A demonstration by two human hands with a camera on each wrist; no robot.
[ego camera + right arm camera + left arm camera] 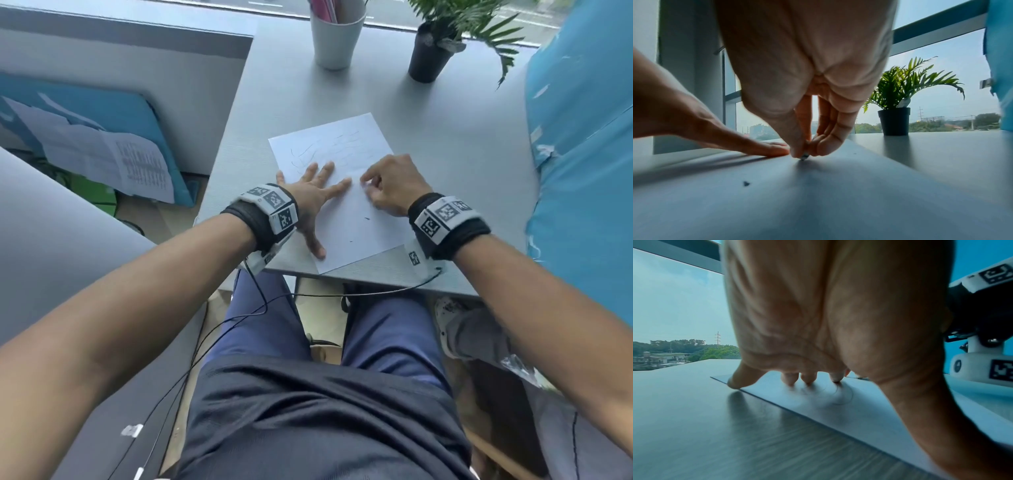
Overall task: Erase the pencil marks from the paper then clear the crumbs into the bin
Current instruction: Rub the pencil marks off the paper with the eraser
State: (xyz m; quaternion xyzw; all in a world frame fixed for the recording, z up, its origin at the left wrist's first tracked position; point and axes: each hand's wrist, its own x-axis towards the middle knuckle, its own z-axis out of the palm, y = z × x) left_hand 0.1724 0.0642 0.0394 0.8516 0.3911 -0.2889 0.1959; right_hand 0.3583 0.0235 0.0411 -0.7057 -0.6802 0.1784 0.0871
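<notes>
A white sheet of paper (356, 219) lies near the front edge of the grey desk (445, 144), with faint pencil marks (342, 147) on its far half. My left hand (313, 192) lies flat with spread fingers on the sheet's left side, pressing it down (809, 382). My right hand (380, 186) is curled on the sheet beside the left fingertips and pinches a small eraser (804, 156), whose tip touches the paper. Dark crumbs (367, 218) lie on the near part of the sheet, one crumb (746, 183) in the right wrist view.
A white cup (337, 34) with pink things and a black potted plant (432, 54) stand at the desk's far edge. A blue panel (582, 154) rises at the right. Left of the desk, papers (102, 157) lean on a blue board. No bin is in view.
</notes>
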